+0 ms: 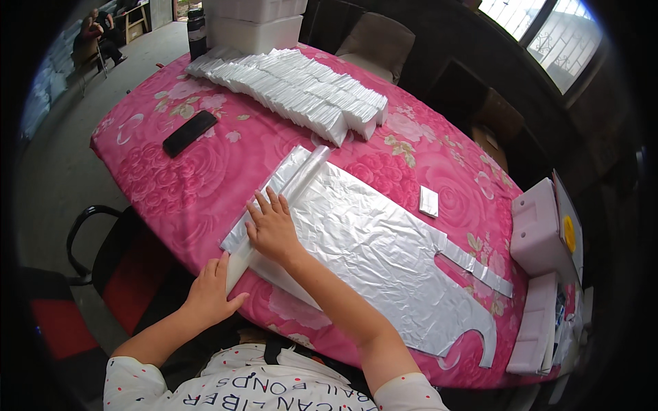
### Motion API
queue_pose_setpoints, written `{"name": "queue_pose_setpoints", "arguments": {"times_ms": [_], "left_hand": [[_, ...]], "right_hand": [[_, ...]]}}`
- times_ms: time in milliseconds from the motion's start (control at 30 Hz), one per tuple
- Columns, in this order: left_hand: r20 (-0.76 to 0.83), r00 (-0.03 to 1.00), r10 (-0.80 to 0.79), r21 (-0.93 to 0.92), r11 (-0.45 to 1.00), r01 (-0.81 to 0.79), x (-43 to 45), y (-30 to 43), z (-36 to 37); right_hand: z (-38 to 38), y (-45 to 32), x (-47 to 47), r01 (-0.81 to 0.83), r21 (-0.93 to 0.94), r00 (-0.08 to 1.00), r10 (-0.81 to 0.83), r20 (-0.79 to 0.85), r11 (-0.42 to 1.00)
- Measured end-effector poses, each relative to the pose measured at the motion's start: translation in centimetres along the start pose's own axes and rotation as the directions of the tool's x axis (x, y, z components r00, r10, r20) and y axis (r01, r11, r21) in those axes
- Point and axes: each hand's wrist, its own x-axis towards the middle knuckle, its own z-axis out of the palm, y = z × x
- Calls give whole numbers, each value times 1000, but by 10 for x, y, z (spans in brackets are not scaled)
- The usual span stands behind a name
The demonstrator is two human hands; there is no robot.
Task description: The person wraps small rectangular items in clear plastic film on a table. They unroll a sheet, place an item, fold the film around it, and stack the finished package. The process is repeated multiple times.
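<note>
A silvery-white thin plastic apron [370, 241] lies spread over the table, creased, with cut-out curves and narrow straps at its right end. Across its left part runs a pale translucent roll or tube [307, 172], with a flat strip of the plastic showing beyond it. My left hand [212, 290] is around the near end of this roll at the table's edge, thumb spread to the right. My right hand [272, 226] presses flat on the roll and plastic, fingers apart. To the right of the apron's far edge lies a small folded white packet [428, 201].
A pink floral tablecloth [205, 190] covers the table. Rows of folded white packets [293, 87] stand at the back, near white foam boxes [257, 31] and a dark bottle [196, 33]. A black phone [189, 133] lies left. More foam boxes [537, 231] stand right; a chair [128, 267] is left.
</note>
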Motion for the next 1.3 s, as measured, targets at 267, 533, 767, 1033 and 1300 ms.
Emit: {"name": "queue_pose_setpoints", "arguments": {"times_ms": [267,533,767,1033,1300], "left_hand": [[372,928,-30,-802,492,337,3,-12,10],[315,633,708,-567,-394,723,10,46,19],[646,620,444,-739,161,654,30,88,13],[594,721,357,-799,157,580,30,96,37],[888,402,224,-457,327,828,15,54,38]], "right_hand": [[15,-25,-4,-282,692,785,574,-232,665],[-89,-10,-65,186,795,898,428,101,-577],[-121,-2,-99,112,953,810,582,77,-282],[-96,-4,-138,-3,972,782,605,149,-235],[-97,81,-155,57,963,614,770,173,-262]]}}
